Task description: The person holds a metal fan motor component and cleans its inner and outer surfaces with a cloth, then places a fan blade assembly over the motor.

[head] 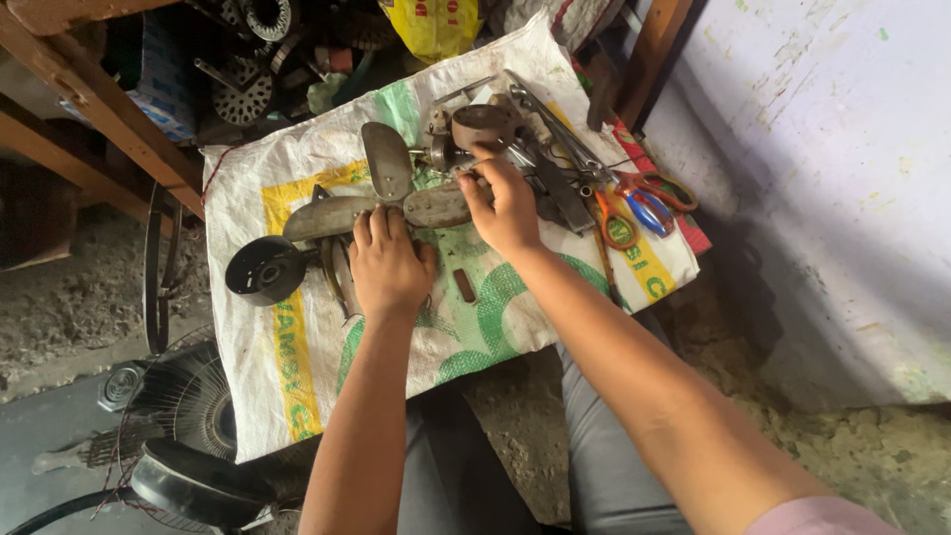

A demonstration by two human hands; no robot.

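Nearest the camera, at the lower left, a black wire fan guard (183, 396) lies on the grey floor beside a black rounded fan base (193, 482). Above these, a white woven plastic sack with green and yellow print (297, 367) is spread flat as a work surface.

The left hand (388, 266) rests palm down on the sack, its fingers curled over the hub of a dusty grey three-bladed metal fan blade (381, 193). The grip is a loose press on the blade, not a full clasp. The blade lies flat in the middle of the sack, one blade pointing away from the person, two spreading sideways.

The right hand (505, 203) is just beside the left one, fingers pinched narrow at the blade's right tip, where a small brown metal motor part (482, 126) sits. What the fingertips pinch cannot be told.

A small brown flat metal piece (464, 285) lies loose on the sack near the left wrist. A black round metal cup housing (264, 269) stands at the blade's left end.

Further right, orange-handled scissors (616, 220) and red-and-blue-handled pliers (649, 193) lie against grey steel hand tools (555, 149). Beyond, a yellow plastic bag (436, 25) lies among dark perforated metal discs (243, 94).
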